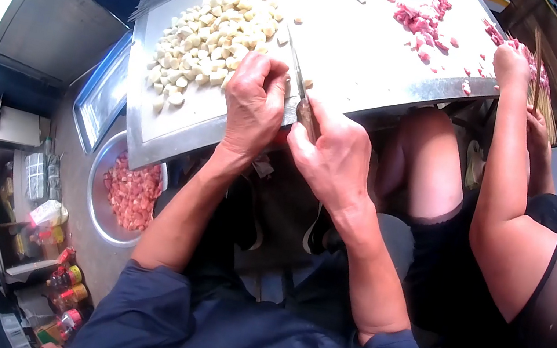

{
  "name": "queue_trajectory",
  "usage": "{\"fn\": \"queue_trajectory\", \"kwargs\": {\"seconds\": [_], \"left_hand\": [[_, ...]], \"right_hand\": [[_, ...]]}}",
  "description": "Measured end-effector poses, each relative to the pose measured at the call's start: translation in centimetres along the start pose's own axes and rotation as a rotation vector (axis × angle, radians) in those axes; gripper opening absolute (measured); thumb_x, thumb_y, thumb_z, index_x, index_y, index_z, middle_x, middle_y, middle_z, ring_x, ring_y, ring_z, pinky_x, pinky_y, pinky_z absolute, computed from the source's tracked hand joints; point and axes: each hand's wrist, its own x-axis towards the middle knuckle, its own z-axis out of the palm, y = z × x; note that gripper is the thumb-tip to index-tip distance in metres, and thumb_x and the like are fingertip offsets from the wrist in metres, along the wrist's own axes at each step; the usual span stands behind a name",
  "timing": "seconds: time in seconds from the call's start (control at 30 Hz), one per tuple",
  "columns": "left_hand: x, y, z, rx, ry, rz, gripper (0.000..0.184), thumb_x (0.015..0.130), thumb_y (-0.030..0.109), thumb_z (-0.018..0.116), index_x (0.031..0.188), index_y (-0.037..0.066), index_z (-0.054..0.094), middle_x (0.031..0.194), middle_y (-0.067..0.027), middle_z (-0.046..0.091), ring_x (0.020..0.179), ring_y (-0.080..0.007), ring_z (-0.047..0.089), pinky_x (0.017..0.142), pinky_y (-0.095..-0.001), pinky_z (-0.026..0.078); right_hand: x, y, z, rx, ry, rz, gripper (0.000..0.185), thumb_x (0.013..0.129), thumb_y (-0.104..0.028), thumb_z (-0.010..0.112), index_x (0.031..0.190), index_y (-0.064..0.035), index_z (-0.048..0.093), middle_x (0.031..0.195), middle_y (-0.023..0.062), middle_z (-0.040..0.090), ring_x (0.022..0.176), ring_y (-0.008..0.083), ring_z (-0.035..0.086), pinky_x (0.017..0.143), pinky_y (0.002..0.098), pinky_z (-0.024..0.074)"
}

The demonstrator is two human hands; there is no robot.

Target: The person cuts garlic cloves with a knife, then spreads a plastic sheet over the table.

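Note:
My right hand (334, 155) is wrapped round the wooden handle of a knife (297, 65), its blade pointing up and away over the white tabletop (369, 63). Beside it, my left hand (253, 104) is closed in a pinch above the table's near edge; whatever it may hold is hidden by the fingers. Just beyond my left hand lies a heap of pale peeled garlic cloves (204, 45). A small pale piece (283, 33) rests close to the blade.
Pink meat pieces (422, 13) lie at the table's far right. At right, a co-worker's hand (512, 65) is near thin sticks (547, 109). A metal basin (96, 194) of meat stands on the floor at left, near a clear plastic lid (100, 94) and several bottles (69, 286).

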Motion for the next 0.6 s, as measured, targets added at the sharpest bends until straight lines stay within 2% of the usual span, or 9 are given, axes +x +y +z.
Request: {"fn": "queue_trajectory", "kwargs": {"seconds": [0.03, 0.1, 0.13, 0.2, 0.23, 0.3, 0.4, 0.5, 0.6], "left_hand": [[0.0, 0.0, 0.1, 0.001, 0.002, -0.002, 0.010, 0.088, -0.008, 0.064, 0.095, -0.002, 0.067, 0.088, -0.0084, 0.063, 0.081, -0.0175, 0.064, 0.072, -0.0293, 0.052], [0.0, 0.1, 0.3, -0.083, 0.046, -0.079, 0.012, 0.085, -0.005, 0.066, 0.096, -0.003, 0.067, 0.093, -0.0159, 0.063, 0.086, -0.0309, 0.063, 0.075, -0.0393, 0.051], [0.1, 0.2, 0.3, -0.082, 0.047, -0.074, 0.012, 0.085, -0.005, 0.066, 0.096, -0.003, 0.067, 0.093, -0.0159, 0.063, 0.086, -0.0309, 0.063, 0.075, -0.0393, 0.051], [0.3, 0.5, 0.3, -0.047, -0.003, 0.034, 0.017, 0.085, 0.001, 0.069, 0.102, -0.003, 0.067, 0.103, -0.0177, 0.063, 0.095, -0.0339, 0.063, 0.082, -0.0409, 0.050], [0.5, 0.7, 0.2, 0.016, -0.060, 0.141, 0.025, 0.083, 0.008, 0.075, 0.107, 0.003, 0.070, 0.113, -0.0165, 0.063, 0.111, -0.0349, 0.059, 0.094, -0.0441, 0.047], [1.2, 1.1, 0.1, 0.265, -0.203, 0.358, 0.031, 0.082, 0.015, 0.077, 0.112, 0.010, 0.072, 0.121, -0.0157, 0.063, 0.126, -0.0340, 0.054, 0.103, -0.0506, 0.041], [2.9, -0.2, 0.7, 0.449, -0.225, 0.534, 0.031, 0.086, 0.020, 0.074, 0.116, 0.016, 0.072, 0.133, -0.0147, 0.061, 0.139, -0.0338, 0.046, 0.109, -0.0566, 0.034], [6.2, -1.9, 1.1, 0.592, -0.275, 0.678, 0.029, 0.092, 0.020, 0.066, 0.120, 0.017, 0.072, 0.140, -0.0142, 0.060, 0.143, -0.0346, 0.043, 0.112, -0.0607, 0.031], [8.1, -3.8, 0.9, 0.593, -0.333, 0.611, 0.027, 0.094, 0.013, 0.058, 0.117, 0.009, 0.071, 0.135, -0.0130, 0.064, 0.135, -0.0324, 0.053, 0.112, -0.0537, 0.037]], "right_hand": [[0.1, 0.0, -0.2, 0.001, -0.002, -0.001, 0.019, 0.083, -0.013, 0.065, 0.097, -0.0008, 0.069, 0.084, 0.0219, 0.070, 0.078, 0.0402, 0.070, 0.069, 0.0478, 0.0560], [0.5, -0.2, -0.8, 0.100, 0.091, 0.029, 0.024, 0.084, -0.012, 0.065, 0.104, -0.0004, 0.070, 0.087, 0.0222, 0.070, 0.079, 0.0405, 0.070, 0.070, 0.0467, 0.0561], [0.7, 0.1, -0.9, 0.090, 0.163, -0.002, 0.026, 0.085, -0.012, 0.065, 0.107, 0.0003, 0.070, 0.085, 0.0232, 0.069, 0.077, 0.0407, 0.070, 0.069, 0.0462, 0.0561], [0.9, 0.4, -1.5, 0.113, 0.186, 0.036, 0.024, 0.085, -0.011, 0.066, 0.105, 0.0024, 0.069, 0.080, 0.0240, 0.068, 0.074, 0.0414, 0.069, 0.067, 0.0454, 0.0558], [0.9, 0.5, -1.7, 0.127, 0.196, 0.046, 0.024, 0.085, -0.010, 0.067, 0.104, 0.0030, 0.069, 0.079, 0.0242, 0.068, 0.073, 0.0417, 0.069, 0.066, 0.0449, 0.0556], [0.7, 0.5, -2.1, 0.126, 0.177, 0.042, 0.023, 0.085, -0.010, 0.067, 0.104, 0.0033, 0.068, 0.079, 0.0242, 0.068, 0.073, 0.0418, 0.069, 0.066, 0.0445, 0.0555], [0.7, 0.5, -2.3, 0.133, 0.164, 0.015, 0.022, 0.085, -0.010, 0.067, 0.102, 0.0036, 0.067, 0.080, 0.0242, 0.068, 0.073, 0.0416, 0.069, 0.066, 0.0438, 0.0554], [0.5, 0.2, -2.6, 0.140, 0.154, 0.015, 0.021, 0.085, -0.010, 0.067, 0.102, 0.0034, 0.066, 0.083, 0.0241, 0.068, 0.074, 0.0412, 0.069, 0.068, 0.0437, 0.0555], [0.6, 0.1, -2.9, 0.123, 0.120, 0.043, 0.023, 0.086, -0.010, 0.067, 0.105, 0.0030, 0.067, 0.085, 0.0237, 0.069, 0.075, 0.0409, 0.069, 0.069, 0.0437, 0.0558]]}}
